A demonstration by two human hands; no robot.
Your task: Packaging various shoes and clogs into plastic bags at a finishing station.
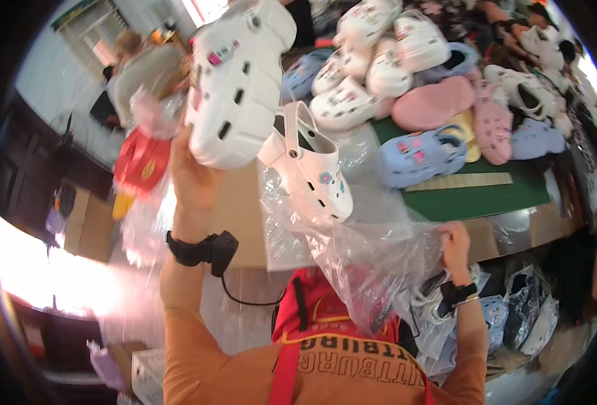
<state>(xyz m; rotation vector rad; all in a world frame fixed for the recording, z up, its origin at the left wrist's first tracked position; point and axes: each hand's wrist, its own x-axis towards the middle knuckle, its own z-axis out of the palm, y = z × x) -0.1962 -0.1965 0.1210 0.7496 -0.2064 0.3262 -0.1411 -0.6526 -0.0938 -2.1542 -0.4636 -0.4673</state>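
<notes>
As a flat green tabletop (pixel 477 202) stretched beyond the fingers of the right hand (pixel 455 246), a crumpled clear plastic bag (pixel 379 263) hung from those fingers, which were pinched together on its edge. Clamped in the fingers of the left hand (pixel 196 179) was a chunky white foam clog (pixel 234 88) with oblong holes. Between both hands' fingers lay a second white foam clog (pixel 315 172) with a raised strap. Beyond the right fingers lay a narrow beige strip (pixel 459 181).
</notes>
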